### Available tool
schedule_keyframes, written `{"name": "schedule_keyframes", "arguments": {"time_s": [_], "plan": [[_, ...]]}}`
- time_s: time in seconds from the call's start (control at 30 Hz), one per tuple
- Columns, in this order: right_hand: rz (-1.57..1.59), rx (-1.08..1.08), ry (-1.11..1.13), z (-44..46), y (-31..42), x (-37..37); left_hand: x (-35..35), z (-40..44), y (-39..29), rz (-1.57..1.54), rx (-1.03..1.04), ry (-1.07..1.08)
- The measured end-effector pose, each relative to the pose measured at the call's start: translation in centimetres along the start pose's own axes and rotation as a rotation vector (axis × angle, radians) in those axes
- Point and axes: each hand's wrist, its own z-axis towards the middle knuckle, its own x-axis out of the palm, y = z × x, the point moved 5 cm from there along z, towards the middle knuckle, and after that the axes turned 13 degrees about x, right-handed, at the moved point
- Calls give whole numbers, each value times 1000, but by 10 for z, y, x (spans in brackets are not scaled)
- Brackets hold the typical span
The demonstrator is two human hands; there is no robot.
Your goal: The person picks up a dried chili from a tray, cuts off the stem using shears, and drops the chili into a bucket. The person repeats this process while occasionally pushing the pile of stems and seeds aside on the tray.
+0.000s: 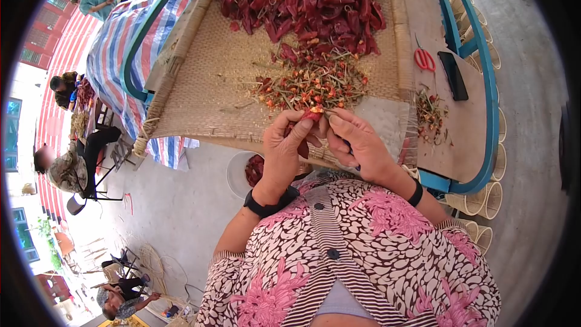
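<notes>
Both hands [279, 148] [365, 145] pinch a red pepper [311, 115] near the woven tray's [182, 44] front edge, bare weave [203, 98] leftward.

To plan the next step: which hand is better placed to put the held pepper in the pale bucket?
Probably the left hand: it grips the red pepper and is nearer the pale bucket, off to its left. The right hand, also at the pepper, lies farther away.

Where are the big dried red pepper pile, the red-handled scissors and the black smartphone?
Dried red pepper pile [305, 3], head view: heap's middle.
Red-handled scissors [425, 59], head view: handles.
Black smartphone [452, 75], head view: its middle.
</notes>
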Motion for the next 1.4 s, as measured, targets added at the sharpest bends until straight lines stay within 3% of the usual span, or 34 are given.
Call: {"name": "schedule_keyframes", "arguments": {"time_s": [0.27,0.37,0.47,0.67,0.77,0.87,1.0,1.13,1.23,1.33,1.4], "plan": [[108,94,53,1,-4,2,-1,-4,1,-66,-33,-25],[54,84,38,3,-7,1,1,0,-16,180,156,70],[-75,21,-14,4,-7,3,-8,5,-27,637,291,109],[70,26,-81,9,-15,-2,10,13,-44,1036,411,112],[41,-188,-86,-4,14,-3,-15,13,-13,1353,367,59],[262,-123,-116,6,21,-33,-25,6,-10,1288,235,36],[726,160,169,22,-2,-47,-36,31,-27,1228,123,61],[929,304,216,21,-1,-54,-36,68,-48,1357,267,61],[1013,364,258,25,-8,-60,-24,103,-55,1532,205,174],[993,374,290,23,-7,-56,-20,132,-33,1531,347,331],[994,396,262,20,-6,-55,-22,149,-11,1553,325,413]]}}
